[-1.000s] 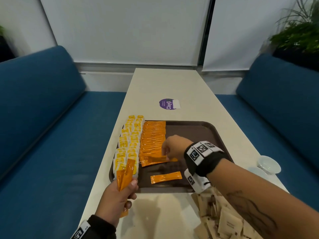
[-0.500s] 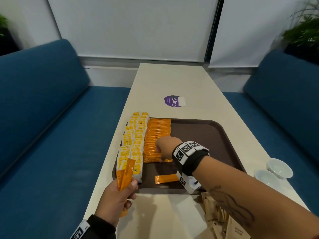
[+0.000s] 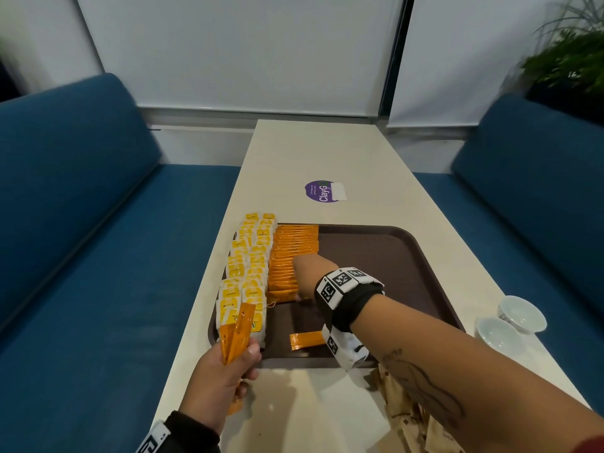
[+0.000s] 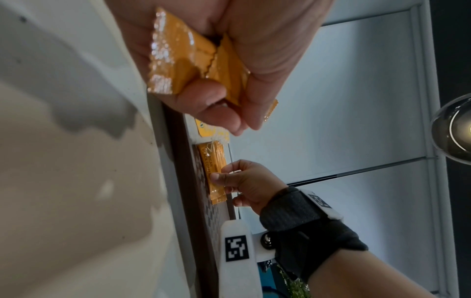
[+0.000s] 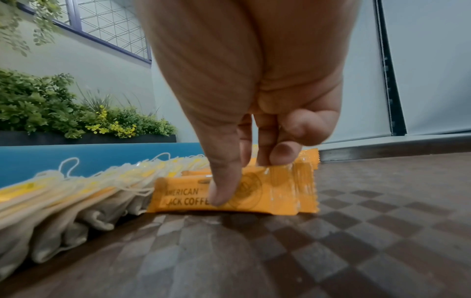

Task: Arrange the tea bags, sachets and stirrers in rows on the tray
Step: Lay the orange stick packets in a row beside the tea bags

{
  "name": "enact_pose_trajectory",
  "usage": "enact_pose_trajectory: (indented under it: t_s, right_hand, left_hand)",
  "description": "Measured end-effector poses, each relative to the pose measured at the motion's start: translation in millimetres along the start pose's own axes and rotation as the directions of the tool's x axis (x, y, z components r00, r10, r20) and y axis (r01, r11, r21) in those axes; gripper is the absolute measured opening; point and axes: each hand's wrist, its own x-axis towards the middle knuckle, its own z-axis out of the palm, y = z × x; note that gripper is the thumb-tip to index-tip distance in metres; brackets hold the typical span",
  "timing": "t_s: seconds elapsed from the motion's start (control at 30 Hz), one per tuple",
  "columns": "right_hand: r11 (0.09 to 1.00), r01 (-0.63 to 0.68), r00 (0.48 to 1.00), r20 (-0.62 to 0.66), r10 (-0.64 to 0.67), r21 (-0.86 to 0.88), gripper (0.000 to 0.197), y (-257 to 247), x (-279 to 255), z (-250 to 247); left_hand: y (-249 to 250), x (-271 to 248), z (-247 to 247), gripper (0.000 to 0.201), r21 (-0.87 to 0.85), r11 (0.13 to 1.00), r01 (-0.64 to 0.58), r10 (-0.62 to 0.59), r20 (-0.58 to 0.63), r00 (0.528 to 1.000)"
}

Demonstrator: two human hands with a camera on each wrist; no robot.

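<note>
Nearest you, your left hand (image 3: 225,377) hovers over the surface (image 3: 294,403) at the tray's near-left corner, its fingers (image 4: 211,104) clamped round a small bundle of orange sachets (image 3: 237,331) that stand up out of the fist. Brown paper packets (image 3: 405,416) lie heaped on the surface under your right forearm.

On the tray (image 3: 385,256), a loose orange sachet (image 3: 305,340) lies flat by the near rim, its long axis running left to right. It sits between your two hands, just right of the left hand, which looks the nearer, though that hand is full.

Further in, your right hand (image 3: 310,279) is at the near end of the orange row (image 3: 292,256). Thumb and fingers (image 5: 224,187) pinch the front sachet (image 5: 254,195), thumb on its printed face, fingertips on its top edge. It stands on its long edge, touching the tray, leaning against the sachets behind it. Its long axis runs crosswise, matching the row.

The tea bags (image 3: 248,273) fill the two columns just left of that row. I judge the loose sachet should go next, in front of the pinched one.

Beyond the tray's right side stand two small white cups (image 3: 510,322).
</note>
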Motion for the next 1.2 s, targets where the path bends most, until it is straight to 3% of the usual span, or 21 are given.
enact_pose_trajectory:
  t_s: [0.13,0.33,0.5,0.6,0.67,0.87,1.0,1.2]
  right_hand:
    - [0.999,-0.032,0.999,0.024,0.033,-0.022,0.027,-0.5,-0.4,-3.0]
    - [0.999,0.018,0.999,0.030,-0.017,-0.048,0.017,-13.3,-1.6,-4.4]
    - [0.999,-0.040,0.998,-0.048,0.040,0.006,0.027,-13.1,-1.8,-2.2]
    - [0.984,-0.178,0.980,-0.088,0.179,0.019,0.057,-10.0,-4.2,0.8]
    - [0.972,-0.227,0.971,-0.058,0.230,0.058,0.066,-8.1,-4.7,1.3]
    - [0.955,-0.242,0.969,-0.010,0.247,0.170,0.067,-7.4,-4.3,1.0]
    - [0.965,-0.220,0.975,0.005,0.222,0.146,0.076,-9.8,-5.5,-0.1]
    - [0.971,-0.212,0.977,-0.002,0.213,0.110,0.075,-7.0,-13.5,-4.4]
  left_hand:
    - [-1.9,0.4,-2.7,0.011,-0.001,1.000,0.005,-0.005,-0.013,1.000]
    - [-4.0,2.5,0.0,0.008,0.014,1.000,-0.008,0.008,-0.016,1.000]
    - [-3.4,4.7,-2.8,0.009,0.014,1.000,-0.009,0.010,-0.022,1.000]
    - [-4.6,5.6,-4.2,0.010,0.011,1.000,0.003,-0.003,-0.024,1.000]
    - [-5.0,5.0,-3.4,0.010,0.009,1.000,0.007,-0.007,-0.018,1.000]
    - [-4.5,4.8,-1.2,0.010,0.012,1.000,-0.001,0.001,-0.007,1.000]
    - [-3.0,4.4,-1.5,0.011,0.006,1.000,-0.001,0.001,-0.002,1.000]
    - [-2.1,4.1,-1.7,0.010,0.002,1.000,-0.007,0.007,0.001,1.000]
